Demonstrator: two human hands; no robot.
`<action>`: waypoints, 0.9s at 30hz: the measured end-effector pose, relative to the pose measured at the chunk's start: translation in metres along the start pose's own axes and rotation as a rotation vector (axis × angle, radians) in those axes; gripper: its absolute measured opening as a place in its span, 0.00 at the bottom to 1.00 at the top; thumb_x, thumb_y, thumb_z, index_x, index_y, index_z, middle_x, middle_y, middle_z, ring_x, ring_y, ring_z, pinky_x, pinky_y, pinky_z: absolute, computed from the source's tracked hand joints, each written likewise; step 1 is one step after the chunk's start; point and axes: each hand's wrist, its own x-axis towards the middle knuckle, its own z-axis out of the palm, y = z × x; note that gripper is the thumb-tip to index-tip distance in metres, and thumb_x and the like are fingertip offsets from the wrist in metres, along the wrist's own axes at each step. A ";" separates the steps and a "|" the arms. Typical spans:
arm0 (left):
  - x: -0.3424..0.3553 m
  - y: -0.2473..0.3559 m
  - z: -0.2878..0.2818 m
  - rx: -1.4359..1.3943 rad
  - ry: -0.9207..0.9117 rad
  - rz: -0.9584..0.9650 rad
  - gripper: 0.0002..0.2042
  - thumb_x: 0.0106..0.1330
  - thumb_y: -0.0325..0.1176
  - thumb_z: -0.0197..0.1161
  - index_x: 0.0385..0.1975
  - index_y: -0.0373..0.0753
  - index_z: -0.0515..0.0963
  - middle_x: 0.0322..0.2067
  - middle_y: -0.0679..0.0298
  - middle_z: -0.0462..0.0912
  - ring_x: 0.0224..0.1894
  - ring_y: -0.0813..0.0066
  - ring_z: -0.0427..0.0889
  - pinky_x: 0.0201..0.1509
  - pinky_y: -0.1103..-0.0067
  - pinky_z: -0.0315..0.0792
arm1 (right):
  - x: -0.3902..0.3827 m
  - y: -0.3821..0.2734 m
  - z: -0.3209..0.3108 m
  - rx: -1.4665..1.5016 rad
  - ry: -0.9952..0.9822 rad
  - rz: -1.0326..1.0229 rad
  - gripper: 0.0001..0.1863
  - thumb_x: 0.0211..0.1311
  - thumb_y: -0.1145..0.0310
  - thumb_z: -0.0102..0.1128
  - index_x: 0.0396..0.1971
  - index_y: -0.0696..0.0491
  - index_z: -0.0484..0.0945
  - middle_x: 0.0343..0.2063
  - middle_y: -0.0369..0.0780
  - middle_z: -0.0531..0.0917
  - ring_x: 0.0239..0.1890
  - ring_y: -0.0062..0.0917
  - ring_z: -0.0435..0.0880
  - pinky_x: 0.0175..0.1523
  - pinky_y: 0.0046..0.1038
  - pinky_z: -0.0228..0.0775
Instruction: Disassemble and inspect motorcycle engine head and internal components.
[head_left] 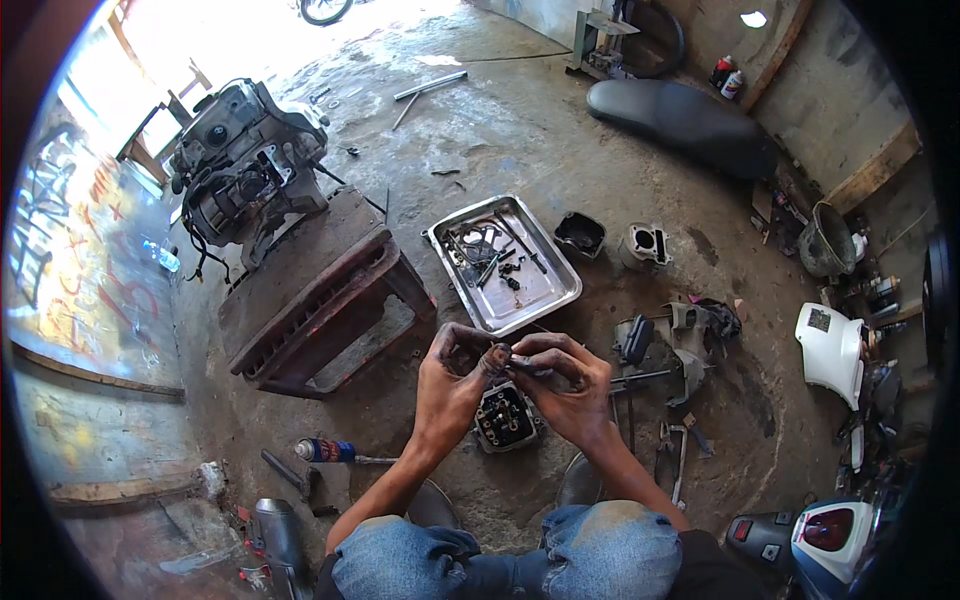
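Observation:
My left hand and my right hand meet in front of my knees. Between their closed fingertips is a small round metal part with a brownish face; fingers cover most of it, so its exact kind is unclear. Dark grime coats the fingers of both hands. Just below them, on the floor between my shoes, lies an engine cylinder head with its dark, oily inside facing up. Beyond my hands sits a silver metal tray holding bolts, rods and other small parts.
A greasy engine rests by a worn low bench at left. Behind the tray stand a black part and an engine cylinder. A spray can lies left, a black motorcycle seat far right, a white fairing right.

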 end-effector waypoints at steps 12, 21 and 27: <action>0.013 -0.037 -0.001 -0.065 0.088 -0.081 0.14 0.67 0.36 0.69 0.39 0.32 0.75 0.37 0.62 0.82 0.40 0.81 0.79 0.43 0.81 0.76 | -0.007 0.030 0.015 -0.080 0.007 0.156 0.13 0.56 0.75 0.71 0.42 0.57 0.83 0.39 0.45 0.85 0.40 0.35 0.87 0.47 0.31 0.78; 0.012 -0.105 -0.031 0.280 0.076 -0.079 0.27 0.65 0.42 0.69 0.60 0.35 0.74 0.47 0.54 0.81 0.47 0.67 0.82 0.53 0.74 0.75 | 0.016 0.152 0.008 -0.351 -0.035 0.300 0.16 0.57 0.64 0.71 0.41 0.58 0.84 0.41 0.49 0.86 0.43 0.42 0.85 0.51 0.35 0.76; -0.012 -0.164 -0.044 0.649 -0.185 -0.109 0.25 0.64 0.37 0.67 0.59 0.35 0.73 0.55 0.45 0.73 0.59 0.49 0.74 0.63 0.65 0.69 | 0.028 0.277 0.000 -0.887 -0.287 0.238 0.16 0.53 0.63 0.70 0.39 0.57 0.85 0.42 0.49 0.84 0.49 0.42 0.80 0.57 0.42 0.70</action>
